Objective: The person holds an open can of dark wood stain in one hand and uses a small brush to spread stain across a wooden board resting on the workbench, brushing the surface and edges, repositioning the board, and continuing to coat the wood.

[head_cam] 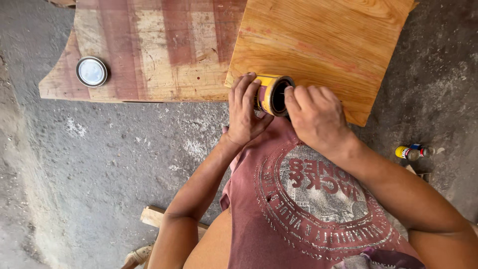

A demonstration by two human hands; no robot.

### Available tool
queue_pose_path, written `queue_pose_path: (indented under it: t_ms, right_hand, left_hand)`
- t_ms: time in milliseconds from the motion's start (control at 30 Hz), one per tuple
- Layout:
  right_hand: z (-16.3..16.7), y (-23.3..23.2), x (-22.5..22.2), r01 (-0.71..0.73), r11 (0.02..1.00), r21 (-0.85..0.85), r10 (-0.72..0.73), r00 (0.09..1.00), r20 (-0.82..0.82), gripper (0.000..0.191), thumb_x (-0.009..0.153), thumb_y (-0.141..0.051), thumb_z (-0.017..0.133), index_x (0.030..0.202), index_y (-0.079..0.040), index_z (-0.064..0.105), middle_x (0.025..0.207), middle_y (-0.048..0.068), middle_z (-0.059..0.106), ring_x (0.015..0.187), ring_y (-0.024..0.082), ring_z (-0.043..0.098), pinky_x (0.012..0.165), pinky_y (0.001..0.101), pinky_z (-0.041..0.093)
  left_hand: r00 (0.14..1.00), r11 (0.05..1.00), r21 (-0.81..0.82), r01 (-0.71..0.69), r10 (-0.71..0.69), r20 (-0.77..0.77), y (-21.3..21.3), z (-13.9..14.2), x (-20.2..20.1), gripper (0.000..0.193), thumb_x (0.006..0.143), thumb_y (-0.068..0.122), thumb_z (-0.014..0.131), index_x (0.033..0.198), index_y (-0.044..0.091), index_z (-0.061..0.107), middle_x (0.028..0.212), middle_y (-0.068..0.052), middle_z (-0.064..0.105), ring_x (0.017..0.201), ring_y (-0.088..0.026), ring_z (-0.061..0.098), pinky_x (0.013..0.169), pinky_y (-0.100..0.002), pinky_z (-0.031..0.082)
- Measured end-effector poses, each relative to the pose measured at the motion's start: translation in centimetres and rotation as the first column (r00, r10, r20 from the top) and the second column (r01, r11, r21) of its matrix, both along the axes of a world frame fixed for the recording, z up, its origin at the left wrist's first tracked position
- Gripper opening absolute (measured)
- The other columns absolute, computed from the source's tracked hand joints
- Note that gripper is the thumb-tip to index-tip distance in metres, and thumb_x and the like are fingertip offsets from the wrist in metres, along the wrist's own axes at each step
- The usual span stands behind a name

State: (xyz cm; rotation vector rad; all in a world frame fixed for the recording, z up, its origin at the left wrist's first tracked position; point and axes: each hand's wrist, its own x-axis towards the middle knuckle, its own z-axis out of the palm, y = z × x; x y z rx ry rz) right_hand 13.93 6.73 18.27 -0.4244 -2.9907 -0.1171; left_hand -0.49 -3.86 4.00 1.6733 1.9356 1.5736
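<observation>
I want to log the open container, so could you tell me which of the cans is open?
The yellow can held tilted in both hands has an open mouth; the small can on the floor lies capped.

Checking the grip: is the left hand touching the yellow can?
Touching. The head view shows the left hand with its fingers wrapped around the side of the yellow can.

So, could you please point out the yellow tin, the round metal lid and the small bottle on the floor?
yellow tin [269, 93], head view, on its yellow side wall near the rim.
round metal lid [92, 71], head view, on its shiny centre.
small bottle [411, 152], head view, on its body.
</observation>
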Motion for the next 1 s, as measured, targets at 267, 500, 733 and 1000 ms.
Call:
queue_pose_path:
  t_ms: [267,500,733,1000]
  right_hand:
    - [-0.4,2.8,3.2,0.088,0.994,-0.062,-0.096,0.986,-0.139,0.016,0.082,-0.006,0.072,0.098,-0.007,0.075,0.083,0.004,0.059,0.074,0.022,0.061,0.071,0.0406,0.042]
    - [-5.1,5.0,9.6,0.354,0.836,-0.42,-0.432,0.895,-0.106,0.013,0.101,-0.003,0.073,0.114,-0.004,0.074,0.105,0.014,0.07,0.095,0.032,0.07,0.081,0.041,0.056]
    - [-12.8,5.1,9.0,0.285,0.814,-0.506,-0.399,0.907,-0.131,0.03,0.093,0.004,0.066,0.122,-0.003,0.075,0.106,0.016,0.066,0.092,0.032,0.068,0.077,0.0411,0.055]
    - [-13.4,5.1,8.3,0.267,0.815,-0.514,-0.407,0.896,-0.18,0.027,0.098,0.001,0.069,0.124,-0.005,0.075,0.102,0.015,0.063,0.097,0.032,0.064,0.086,0.0426,0.053]
  left_hand:
    - [0.997,0.999,-0.034,-0.01,0.013,0.08,-0.2,-0.9,0.2,0.091,0.071,0.012,0.088,0.146,0.004,0.038,0.15,-0.022,0.044,0.142,-0.044,0.044,0.124,-0.054,0.037]
    - [0.92,0.956,-0.154,-0.25,0.284,0.271,-2.7,-3.0,-3.3,0.099,0.076,0.014,0.088,0.155,0.0,0.029,0.148,-0.02,0.048,0.138,-0.037,0.051,0.119,-0.046,0.043]
    - [0.924,0.933,-0.237,-0.27,0.32,0.21,-3.0,-2.9,-4.8,0.097,0.075,0.015,0.093,0.153,0.005,0.036,0.144,-0.017,0.051,0.136,-0.034,0.055,0.116,-0.045,0.047]
    - [0.927,0.941,-0.219,-0.257,0.304,0.219,-3.4,-2.4,-3.6,0.099,0.077,0.018,0.096,0.153,0.005,0.035,0.144,-0.018,0.05,0.136,-0.034,0.055,0.115,-0.046,0.048]
